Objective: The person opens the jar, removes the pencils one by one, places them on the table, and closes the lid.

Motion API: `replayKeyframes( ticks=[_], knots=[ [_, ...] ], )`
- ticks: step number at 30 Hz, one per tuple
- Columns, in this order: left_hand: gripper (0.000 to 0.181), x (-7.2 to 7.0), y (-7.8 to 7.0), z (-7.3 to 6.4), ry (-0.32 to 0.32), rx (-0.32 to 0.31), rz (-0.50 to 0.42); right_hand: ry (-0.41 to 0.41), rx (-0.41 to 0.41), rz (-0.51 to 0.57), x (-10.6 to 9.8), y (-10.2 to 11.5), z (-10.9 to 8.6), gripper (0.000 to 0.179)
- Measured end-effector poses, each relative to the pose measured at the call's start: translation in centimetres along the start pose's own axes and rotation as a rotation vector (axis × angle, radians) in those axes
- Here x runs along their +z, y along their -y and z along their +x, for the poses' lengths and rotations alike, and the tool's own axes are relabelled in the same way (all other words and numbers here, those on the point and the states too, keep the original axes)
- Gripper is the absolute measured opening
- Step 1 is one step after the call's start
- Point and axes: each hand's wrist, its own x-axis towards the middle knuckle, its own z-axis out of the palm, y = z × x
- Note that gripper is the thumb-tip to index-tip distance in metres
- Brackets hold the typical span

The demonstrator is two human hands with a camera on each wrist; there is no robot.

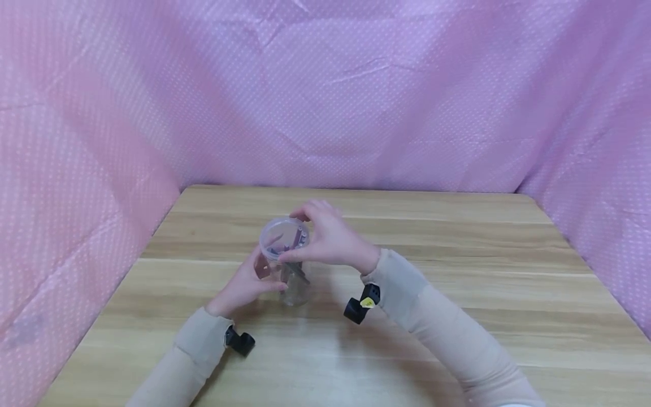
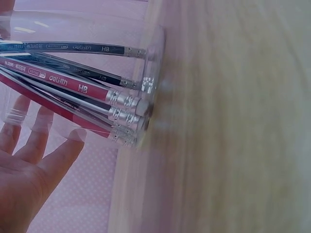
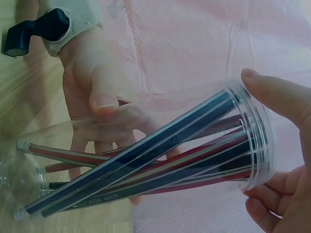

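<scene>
A clear plastic jar (image 1: 295, 294) stands on the table, holding several red and dark pencils (image 2: 63, 80) marked HB, their metal-tipped ends at the bottom. My left hand (image 1: 246, 285) grips the side of the jar, thumb at the front and fingers around the far side; they show through the plastic in the right wrist view. At the top, my right hand (image 1: 330, 237) holds the clear ridged lid (image 3: 257, 138), with its thumb on one side and fingers curled on the opposite side.
The wooden table (image 1: 458, 294) extends on both sides of the jar and behind it. A pink dotted curtain (image 1: 356, 102) hangs along the back and both sides. A small black camera is strapped to each wrist over the sleeve (image 1: 447, 333).
</scene>
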Motion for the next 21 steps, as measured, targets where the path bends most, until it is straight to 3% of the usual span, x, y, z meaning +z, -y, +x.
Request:
replayKeyframes(
  ticks=[8,21],
  knots=[
    [0.094,-0.2,0.1,0.0,0.001,0.011,0.012,0.075,-0.03,0.029,-0.5,-0.4,0.4,0.07],
    [0.096,-0.6,0.1,0.2,0.014,0.036,-0.02,0.342,-0.056,0.12,-1.7,-1.4,1.8,0.071]
  ],
)
